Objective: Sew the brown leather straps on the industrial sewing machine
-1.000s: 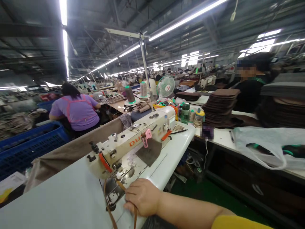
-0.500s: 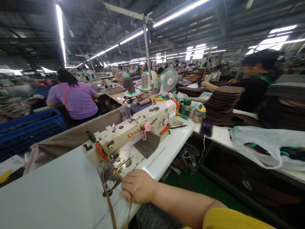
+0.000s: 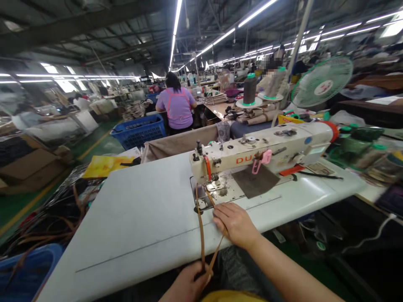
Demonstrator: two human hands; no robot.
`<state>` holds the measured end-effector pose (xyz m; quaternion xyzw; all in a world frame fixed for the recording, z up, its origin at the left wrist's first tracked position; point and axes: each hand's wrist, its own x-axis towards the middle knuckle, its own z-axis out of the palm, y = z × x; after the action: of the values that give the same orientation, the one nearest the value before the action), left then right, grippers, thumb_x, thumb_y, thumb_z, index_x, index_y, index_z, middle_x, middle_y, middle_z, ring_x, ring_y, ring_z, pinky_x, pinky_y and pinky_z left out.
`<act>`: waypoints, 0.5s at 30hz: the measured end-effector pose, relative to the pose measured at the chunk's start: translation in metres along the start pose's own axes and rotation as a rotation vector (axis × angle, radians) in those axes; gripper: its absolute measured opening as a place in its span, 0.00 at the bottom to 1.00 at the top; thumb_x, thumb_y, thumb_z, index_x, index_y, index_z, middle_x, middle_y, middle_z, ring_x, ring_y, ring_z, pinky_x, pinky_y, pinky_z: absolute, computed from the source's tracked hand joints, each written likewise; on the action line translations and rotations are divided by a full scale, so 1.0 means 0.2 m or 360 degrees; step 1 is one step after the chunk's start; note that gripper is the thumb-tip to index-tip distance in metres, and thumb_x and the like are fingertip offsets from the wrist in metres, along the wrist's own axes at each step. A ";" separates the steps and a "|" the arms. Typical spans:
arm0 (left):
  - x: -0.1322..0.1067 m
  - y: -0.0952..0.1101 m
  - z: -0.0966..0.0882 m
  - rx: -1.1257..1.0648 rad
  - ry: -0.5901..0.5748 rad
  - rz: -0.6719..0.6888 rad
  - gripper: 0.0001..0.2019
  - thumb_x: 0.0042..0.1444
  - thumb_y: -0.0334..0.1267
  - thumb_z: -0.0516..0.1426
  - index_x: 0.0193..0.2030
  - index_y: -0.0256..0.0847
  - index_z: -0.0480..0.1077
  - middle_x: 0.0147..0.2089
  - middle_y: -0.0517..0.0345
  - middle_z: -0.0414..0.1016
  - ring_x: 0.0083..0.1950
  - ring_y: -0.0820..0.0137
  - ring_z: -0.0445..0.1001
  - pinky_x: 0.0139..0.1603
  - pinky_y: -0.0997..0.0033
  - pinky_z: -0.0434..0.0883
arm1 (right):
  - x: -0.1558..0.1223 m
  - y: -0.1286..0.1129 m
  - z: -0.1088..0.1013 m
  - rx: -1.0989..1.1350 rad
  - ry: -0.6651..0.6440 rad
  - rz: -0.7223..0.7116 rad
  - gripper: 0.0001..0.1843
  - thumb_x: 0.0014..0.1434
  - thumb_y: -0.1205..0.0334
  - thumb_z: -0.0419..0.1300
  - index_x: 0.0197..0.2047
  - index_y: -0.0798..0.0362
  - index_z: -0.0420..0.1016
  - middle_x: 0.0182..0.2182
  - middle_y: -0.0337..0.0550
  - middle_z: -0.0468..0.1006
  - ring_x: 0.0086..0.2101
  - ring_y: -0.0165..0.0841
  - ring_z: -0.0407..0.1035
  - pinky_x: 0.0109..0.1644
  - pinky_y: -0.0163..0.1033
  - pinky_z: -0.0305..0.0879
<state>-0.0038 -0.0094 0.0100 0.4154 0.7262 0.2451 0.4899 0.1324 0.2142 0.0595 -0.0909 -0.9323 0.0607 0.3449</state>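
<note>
A long narrow brown strap runs from under the needle end of a cream sewing machine toward me and loops back. My right hand rests on the white machine table, fingers closed on the strap just in front of the needle area. Low at the table's front edge, my left hand is closed round the lower part of the strap loop. A pink clip-like piece hangs on the machine arm, above a dark square patch on the bed.
Thread cones and a fan stand behind the machine. A co-worker in a purple top sits beyond a blue crate. Left of the table lie loose brown straps and a blue bin. Jars crowd the right.
The view has swung left, so the machine sits further right. My left hand has come into view, holding the strap loop. My right hand stays on the strap near the needle.
</note>
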 end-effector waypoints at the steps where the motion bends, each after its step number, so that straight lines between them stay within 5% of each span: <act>1: 0.00 0.01 0.00 -0.0005 0.0003 0.0028 0.20 0.64 0.56 0.53 0.46 0.46 0.79 0.47 0.55 0.82 0.53 0.56 0.75 0.57 0.63 0.70 | 0.00 0.00 0.00 -0.0004 0.0003 0.0001 0.17 0.77 0.57 0.52 0.49 0.54 0.81 0.47 0.51 0.84 0.48 0.41 0.77 0.55 0.48 0.72; 9: -0.02 0.03 -0.02 0.0291 -0.0133 -0.0090 0.15 0.59 0.50 0.59 0.42 0.43 0.81 0.49 0.48 0.82 0.51 0.54 0.77 0.57 0.61 0.70 | 0.01 0.00 0.00 0.0004 0.0011 0.0002 0.17 0.77 0.58 0.52 0.51 0.55 0.81 0.49 0.50 0.85 0.49 0.42 0.77 0.56 0.50 0.72; 15: -0.02 0.07 -0.03 0.0149 0.0064 -0.0011 0.23 0.65 0.59 0.51 0.46 0.47 0.80 0.49 0.53 0.83 0.54 0.52 0.76 0.58 0.59 0.71 | 0.00 0.01 0.01 0.0038 0.0020 0.0005 0.17 0.77 0.57 0.52 0.51 0.55 0.80 0.49 0.51 0.84 0.48 0.42 0.77 0.55 0.50 0.72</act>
<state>-0.0043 -0.0056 0.0249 0.4304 0.7480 0.2174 0.4561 0.1315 0.2160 0.0569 -0.0887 -0.9292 0.0717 0.3516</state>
